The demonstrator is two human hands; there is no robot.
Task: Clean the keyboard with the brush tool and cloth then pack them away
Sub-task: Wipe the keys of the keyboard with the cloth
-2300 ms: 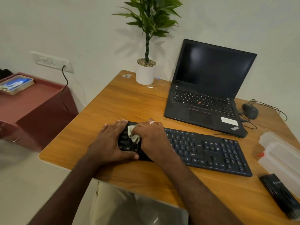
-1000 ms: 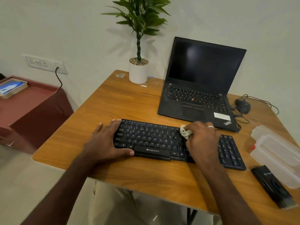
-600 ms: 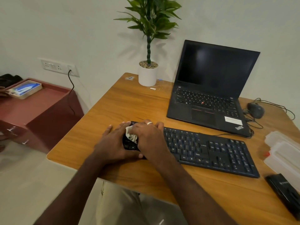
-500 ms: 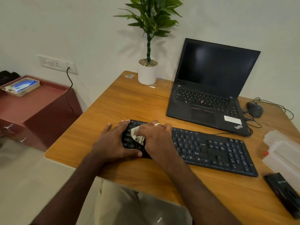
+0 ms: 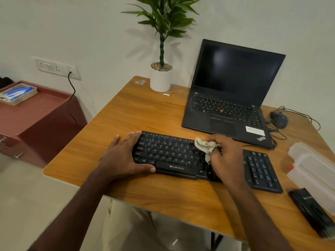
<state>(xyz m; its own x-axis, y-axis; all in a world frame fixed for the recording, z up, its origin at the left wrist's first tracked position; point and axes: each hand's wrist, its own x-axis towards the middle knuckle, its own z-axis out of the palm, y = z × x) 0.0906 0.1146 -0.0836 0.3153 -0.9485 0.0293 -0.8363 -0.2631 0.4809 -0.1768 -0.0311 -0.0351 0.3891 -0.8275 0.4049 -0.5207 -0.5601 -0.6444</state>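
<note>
A black Zebronics keyboard [image 5: 170, 156] lies across the front of the wooden desk [image 5: 137, 115]. My left hand [image 5: 123, 156] grips its left end, fingers along the far edge and thumb on the near edge. My right hand [image 5: 224, 156] holds a crumpled pale cloth [image 5: 205, 146] bunched in its fingers and presses it on the keys right of the middle. A flat black brush tool [image 5: 311, 212] lies near the desk's right front corner.
An open black laptop [image 5: 230, 87] stands behind the keyboard, with a wired mouse [image 5: 279, 119] to its right. A clear plastic box [image 5: 313, 171] sits at the right edge. A potted plant [image 5: 161, 77] stands at the back. A maroon cabinet [image 5: 36, 115] is left of the desk.
My right hand has swept the cloth from the keyboard's left end to right of its middle. My left hand has kept its hold on the left end.
</note>
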